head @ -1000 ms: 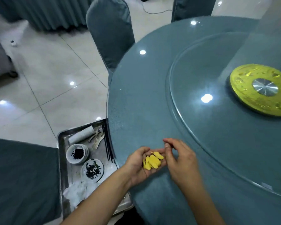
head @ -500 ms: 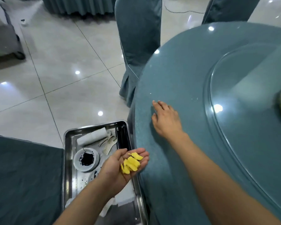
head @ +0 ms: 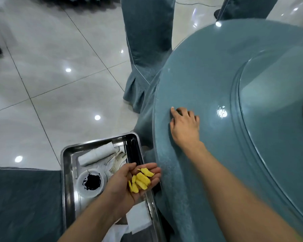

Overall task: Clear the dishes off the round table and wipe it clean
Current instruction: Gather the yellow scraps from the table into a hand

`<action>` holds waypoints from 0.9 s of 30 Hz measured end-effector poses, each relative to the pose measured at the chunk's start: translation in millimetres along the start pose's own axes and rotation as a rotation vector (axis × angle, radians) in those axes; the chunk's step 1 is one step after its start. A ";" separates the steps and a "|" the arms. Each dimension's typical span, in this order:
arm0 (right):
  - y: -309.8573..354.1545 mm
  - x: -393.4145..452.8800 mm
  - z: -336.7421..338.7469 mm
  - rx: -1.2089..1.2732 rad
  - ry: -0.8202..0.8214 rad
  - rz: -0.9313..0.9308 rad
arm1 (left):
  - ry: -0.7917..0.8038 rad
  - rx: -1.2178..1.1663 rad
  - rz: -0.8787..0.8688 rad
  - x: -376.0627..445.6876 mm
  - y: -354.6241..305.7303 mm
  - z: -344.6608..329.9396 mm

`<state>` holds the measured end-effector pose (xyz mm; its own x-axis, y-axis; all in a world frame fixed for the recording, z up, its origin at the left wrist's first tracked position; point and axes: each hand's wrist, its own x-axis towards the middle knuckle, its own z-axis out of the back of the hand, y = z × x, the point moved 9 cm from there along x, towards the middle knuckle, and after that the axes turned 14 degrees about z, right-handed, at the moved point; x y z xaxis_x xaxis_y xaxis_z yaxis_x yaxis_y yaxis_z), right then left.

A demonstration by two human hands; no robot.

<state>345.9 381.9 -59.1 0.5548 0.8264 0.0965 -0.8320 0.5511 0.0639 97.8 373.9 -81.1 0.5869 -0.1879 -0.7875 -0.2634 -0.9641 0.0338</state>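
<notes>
Several yellow, glossy food slices piled in cupped left hand over steel tray; right hand flat on teal bench, fingers relaxed.

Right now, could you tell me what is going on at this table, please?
A person is clearing scraps off the round table. The left hand is cupped palm up, holding yellow food pieces over a metal tray beside the table. The tray holds a small dish with dark residue, a rolled white towel and some spoons. The right hand rests on the table near its edge.
</notes>
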 end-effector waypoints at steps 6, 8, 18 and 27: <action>-21.9 -48.5 4.9 0.252 -0.151 -0.142 | -0.017 0.016 0.044 0.6 12.2 6.5; -22.7 -49.4 4.0 0.236 -0.120 -0.138 | -0.015 0.028 0.060 1.8 18.6 6.1; -12.1 -88.6 7.3 0.177 -0.192 -0.037 | -0.027 0.089 0.077 1.5 46.2 1.6; 17.6 -95.8 11.6 -0.003 -0.057 0.057 | -0.034 0.106 0.050 -8.2 45.3 12.6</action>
<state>278.1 311.1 -55.7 0.5054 0.8486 0.1564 -0.8622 0.5036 0.0541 71.4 334.1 -80.9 0.5453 -0.2266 -0.8071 -0.3720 -0.9282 0.0093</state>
